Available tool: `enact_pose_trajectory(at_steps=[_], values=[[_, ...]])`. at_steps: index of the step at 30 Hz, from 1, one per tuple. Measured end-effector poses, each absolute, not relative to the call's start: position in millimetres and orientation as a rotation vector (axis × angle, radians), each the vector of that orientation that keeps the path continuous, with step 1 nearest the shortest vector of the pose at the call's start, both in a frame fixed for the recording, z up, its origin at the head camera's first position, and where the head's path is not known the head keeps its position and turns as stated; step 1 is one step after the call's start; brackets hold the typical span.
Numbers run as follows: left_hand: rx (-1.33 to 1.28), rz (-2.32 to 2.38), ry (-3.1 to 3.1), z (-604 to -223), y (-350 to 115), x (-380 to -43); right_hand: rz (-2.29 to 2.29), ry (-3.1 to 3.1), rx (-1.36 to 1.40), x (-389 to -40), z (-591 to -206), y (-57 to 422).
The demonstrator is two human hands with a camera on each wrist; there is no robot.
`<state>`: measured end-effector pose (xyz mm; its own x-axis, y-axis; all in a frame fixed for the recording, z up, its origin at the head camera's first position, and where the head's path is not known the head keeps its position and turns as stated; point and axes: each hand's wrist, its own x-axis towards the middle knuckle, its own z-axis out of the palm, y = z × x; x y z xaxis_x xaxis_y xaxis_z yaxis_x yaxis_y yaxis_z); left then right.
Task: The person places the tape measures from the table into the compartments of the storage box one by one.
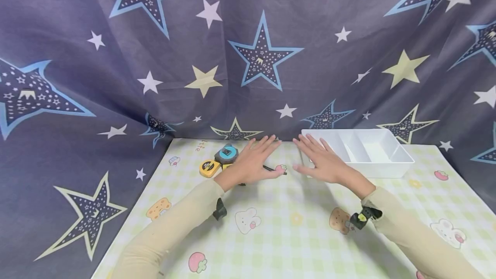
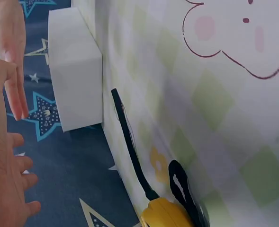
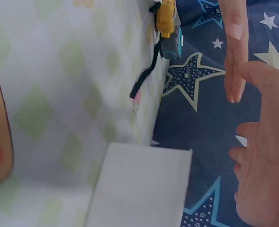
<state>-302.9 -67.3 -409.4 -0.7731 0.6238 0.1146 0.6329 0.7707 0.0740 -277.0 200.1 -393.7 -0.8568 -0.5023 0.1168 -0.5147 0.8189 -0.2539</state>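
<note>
My left hand (image 1: 252, 162) hovers above the table, fingers straight and spread, holding nothing. Partly behind it lie a yellow tape measure (image 1: 209, 168) and a grey one with a blue face (image 1: 226, 153), side by side. A black wrist strap (image 2: 130, 137) extends from them across the tabletop; in the head view the hand covers part of it. My right hand (image 1: 323, 162), also with straight fingers and nothing in it, is held in the air before the left part of a white divided box (image 1: 387, 169). In the head view this hand hides some of the box's front.
The table wears a green-and-white checked cloth (image 1: 279, 236) printed with cartoon figures. Right behind the table hangs a dark curtain (image 1: 252, 106) with stars. The white box stands close to that curtain at the back right, its compartments facing up.
</note>
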Motion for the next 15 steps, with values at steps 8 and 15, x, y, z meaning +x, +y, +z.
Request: enact_pose_trajectory(at_steps=[8, 15], values=[[-0.993, -0.188, -2.845, -408, -81, -306, 0.336, -2.901, 0.774, -287, -367, 225], [-0.983, -0.207, -2.814, -409, -104, -309, 0.301, -2.825, 0.647, -296, -330, 261]])
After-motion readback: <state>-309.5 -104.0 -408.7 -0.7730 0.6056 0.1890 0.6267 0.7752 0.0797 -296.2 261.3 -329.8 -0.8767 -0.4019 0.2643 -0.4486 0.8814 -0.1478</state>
